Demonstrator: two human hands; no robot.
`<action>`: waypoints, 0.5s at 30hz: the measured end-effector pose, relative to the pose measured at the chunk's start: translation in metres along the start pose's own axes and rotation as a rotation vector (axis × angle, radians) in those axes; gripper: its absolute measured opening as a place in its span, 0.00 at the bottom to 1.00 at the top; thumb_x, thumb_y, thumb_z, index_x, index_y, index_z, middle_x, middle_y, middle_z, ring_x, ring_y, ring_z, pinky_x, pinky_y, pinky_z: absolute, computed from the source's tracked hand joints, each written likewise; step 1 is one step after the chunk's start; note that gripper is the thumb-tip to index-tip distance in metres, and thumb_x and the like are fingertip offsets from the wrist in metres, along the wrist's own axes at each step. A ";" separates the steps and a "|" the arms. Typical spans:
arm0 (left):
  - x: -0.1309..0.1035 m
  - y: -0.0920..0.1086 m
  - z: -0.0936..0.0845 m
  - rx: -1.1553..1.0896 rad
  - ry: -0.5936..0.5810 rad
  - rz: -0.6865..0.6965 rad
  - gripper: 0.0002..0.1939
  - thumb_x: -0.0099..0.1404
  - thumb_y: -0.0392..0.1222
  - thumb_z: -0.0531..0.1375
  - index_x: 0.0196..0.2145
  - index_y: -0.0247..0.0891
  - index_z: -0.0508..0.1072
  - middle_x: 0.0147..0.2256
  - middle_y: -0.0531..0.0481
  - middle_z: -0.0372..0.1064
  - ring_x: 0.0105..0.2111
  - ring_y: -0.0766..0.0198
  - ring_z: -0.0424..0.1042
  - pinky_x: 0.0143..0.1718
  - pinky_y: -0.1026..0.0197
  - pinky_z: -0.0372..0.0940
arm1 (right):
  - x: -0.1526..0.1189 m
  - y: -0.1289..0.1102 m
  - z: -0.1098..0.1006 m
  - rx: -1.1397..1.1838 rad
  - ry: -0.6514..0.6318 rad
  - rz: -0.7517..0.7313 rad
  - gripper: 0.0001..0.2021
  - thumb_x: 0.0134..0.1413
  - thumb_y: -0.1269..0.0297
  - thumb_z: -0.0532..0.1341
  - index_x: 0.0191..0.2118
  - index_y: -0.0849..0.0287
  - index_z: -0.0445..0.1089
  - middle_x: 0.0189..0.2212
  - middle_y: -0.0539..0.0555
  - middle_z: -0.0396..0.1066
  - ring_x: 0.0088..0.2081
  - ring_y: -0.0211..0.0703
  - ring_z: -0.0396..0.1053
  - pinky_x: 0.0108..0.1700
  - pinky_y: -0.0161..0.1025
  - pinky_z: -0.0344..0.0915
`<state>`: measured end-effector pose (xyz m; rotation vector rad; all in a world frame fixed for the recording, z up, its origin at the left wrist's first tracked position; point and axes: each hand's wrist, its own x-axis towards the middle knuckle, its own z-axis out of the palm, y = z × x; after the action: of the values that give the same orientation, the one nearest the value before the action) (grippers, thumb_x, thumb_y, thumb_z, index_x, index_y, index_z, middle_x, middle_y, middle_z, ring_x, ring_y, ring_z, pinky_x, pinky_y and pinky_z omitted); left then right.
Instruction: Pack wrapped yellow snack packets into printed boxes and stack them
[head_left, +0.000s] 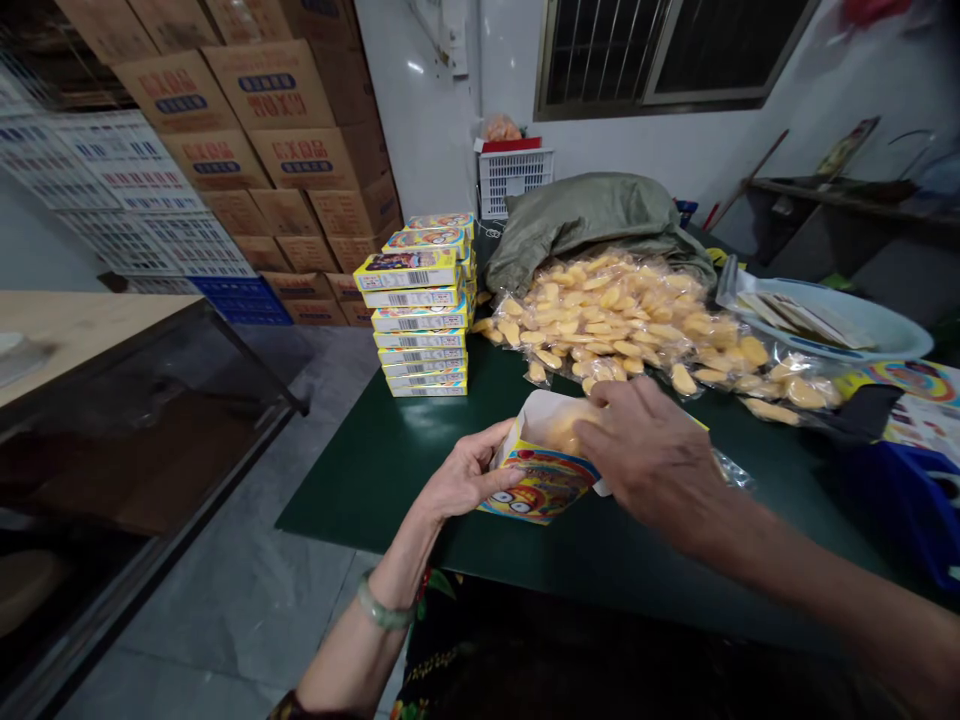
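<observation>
A: Status?

B: Mid-box, I'd judge. On my feed the left hand [476,470] is closed round the open box [544,488], thumb on its printed face, just in from the table's near edge. The right hand [649,450] is half curled at the box mouth, fingers at a wrapped yellow piece [564,428] inside. Can't tell if that's pinched or only pressed.

A: Done vs left?

B: The stack of boxes [420,325] near the left edge looks shut, so I count those as done. Held box: mouth open, unfinished. The pile of wrapped pieces [607,315] runs from mid-table toward the right edge. Plenty left, by my read.

A: Surface, room?

B: Dark green table [345,490], slight shine. Sack [600,210] slumps behind the pile, toward the far edge. Pale blue bowl [896,325] far right, blue bin [911,505] along the right edge. Beyond: white basket [517,180] by the wall, barred window [600,50] above. Left: stacked brown cartons [281,100], white crates [127,165], pale side table [97,335], grey floor [225,580].
</observation>
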<state>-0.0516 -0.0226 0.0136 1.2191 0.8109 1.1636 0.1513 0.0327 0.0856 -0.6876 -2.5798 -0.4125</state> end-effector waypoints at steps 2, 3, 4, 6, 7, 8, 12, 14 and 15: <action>-0.001 0.000 0.001 0.001 0.002 0.001 0.34 0.56 0.46 0.65 0.58 0.36 0.61 0.48 0.41 0.70 0.50 0.50 0.68 0.51 0.52 0.64 | 0.003 -0.006 0.001 0.028 -0.075 -0.022 0.10 0.50 0.78 0.54 0.31 0.59 0.71 0.31 0.60 0.67 0.34 0.48 0.61 0.29 0.40 0.60; -0.002 0.001 0.001 -0.001 0.003 0.006 0.34 0.55 0.46 0.65 0.58 0.36 0.61 0.49 0.41 0.69 0.51 0.50 0.68 0.51 0.52 0.64 | 0.004 -0.009 0.000 0.095 -0.108 -0.046 0.12 0.49 0.80 0.53 0.34 0.59 0.71 0.31 0.59 0.67 0.34 0.48 0.62 0.29 0.40 0.60; -0.003 0.001 0.001 -0.008 0.006 0.011 0.35 0.55 0.46 0.65 0.58 0.36 0.61 0.49 0.41 0.69 0.51 0.50 0.67 0.51 0.53 0.63 | 0.004 -0.011 0.000 0.190 -0.130 -0.079 0.15 0.50 0.80 0.53 0.39 0.59 0.71 0.34 0.59 0.68 0.36 0.48 0.64 0.31 0.40 0.63; -0.007 0.001 0.001 -0.032 0.029 0.021 0.35 0.56 0.45 0.65 0.58 0.37 0.60 0.50 0.41 0.68 0.52 0.51 0.67 0.52 0.53 0.63 | 0.002 -0.013 -0.002 0.400 -0.112 -0.112 0.18 0.54 0.78 0.51 0.48 0.58 0.67 0.43 0.60 0.67 0.43 0.48 0.66 0.38 0.42 0.67; -0.009 0.000 0.001 -0.047 0.053 0.025 0.34 0.56 0.45 0.65 0.58 0.37 0.60 0.50 0.41 0.68 0.51 0.51 0.67 0.52 0.53 0.63 | 0.000 -0.013 -0.002 0.483 -0.071 -0.098 0.19 0.56 0.77 0.50 0.52 0.57 0.63 0.47 0.60 0.66 0.47 0.48 0.65 0.43 0.43 0.68; -0.011 -0.002 0.001 -0.059 0.083 0.027 0.34 0.56 0.45 0.65 0.58 0.37 0.60 0.50 0.41 0.68 0.51 0.52 0.68 0.52 0.53 0.63 | -0.001 -0.015 -0.001 0.535 -0.029 -0.061 0.20 0.58 0.75 0.49 0.55 0.58 0.60 0.50 0.61 0.64 0.50 0.48 0.64 0.46 0.45 0.67; -0.014 -0.019 0.004 -0.062 0.294 0.075 0.34 0.55 0.46 0.66 0.56 0.37 0.61 0.47 0.43 0.71 0.45 0.55 0.71 0.47 0.57 0.66 | -0.004 -0.033 0.014 0.543 0.006 0.039 0.20 0.59 0.70 0.52 0.57 0.63 0.57 0.48 0.65 0.67 0.51 0.53 0.65 0.49 0.53 0.67; -0.014 -0.030 0.006 -0.038 0.493 0.113 0.29 0.55 0.46 0.66 0.52 0.36 0.65 0.42 0.45 0.73 0.41 0.59 0.73 0.43 0.61 0.68 | -0.006 -0.045 0.023 0.611 -0.020 -0.055 0.20 0.58 0.69 0.54 0.56 0.64 0.58 0.48 0.64 0.68 0.54 0.53 0.62 0.53 0.53 0.65; -0.014 -0.035 0.006 -0.029 0.598 0.128 0.26 0.55 0.47 0.65 0.49 0.36 0.67 0.40 0.47 0.74 0.38 0.61 0.73 0.41 0.63 0.68 | -0.009 -0.049 0.028 0.672 0.005 -0.093 0.20 0.58 0.69 0.54 0.56 0.63 0.58 0.50 0.63 0.67 0.55 0.51 0.62 0.54 0.51 0.65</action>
<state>-0.0417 -0.0361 -0.0207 0.9096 1.1605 1.6747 0.1233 -0.0013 0.0491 -0.3201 -2.5131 0.4182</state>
